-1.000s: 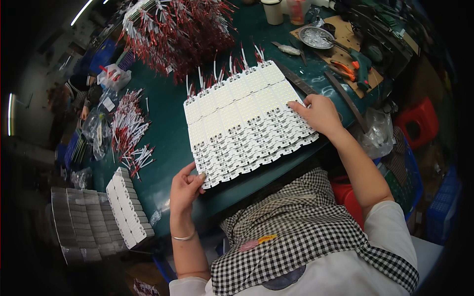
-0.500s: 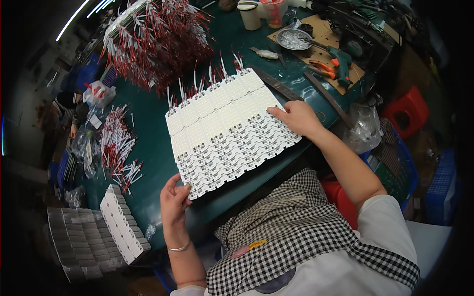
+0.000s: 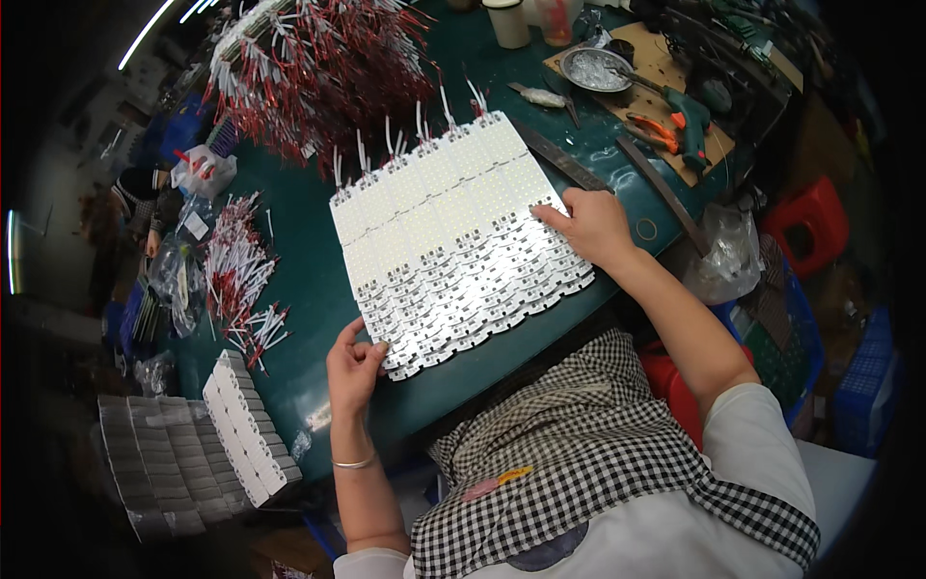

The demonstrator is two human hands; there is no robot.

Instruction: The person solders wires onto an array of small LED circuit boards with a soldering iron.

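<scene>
A wide fan of overlapping white strip boards (image 3: 453, 232) lies on the green table (image 3: 309, 280), with short white wire ends sticking out along its far edge. My left hand (image 3: 353, 363) pinches the near left corner of the fan. My right hand (image 3: 590, 226) rests flat on the right edge of it, fingers pressing the strips down. Both forearms come in from below, over a black-and-white checked apron.
A big heap of red and white wires (image 3: 318, 68) fills the far left. Smaller wire bundles (image 3: 236, 275) lie at left. A stack of white strips (image 3: 246, 429) sits on grey trays (image 3: 154, 463). Pliers, a metal dish (image 3: 595, 68), cups and a metal ruler (image 3: 559, 154) lie at the far right.
The view has shifted and the fan of strips sits a little nearer and more to the left. Both hands keep their places on its corners.
</scene>
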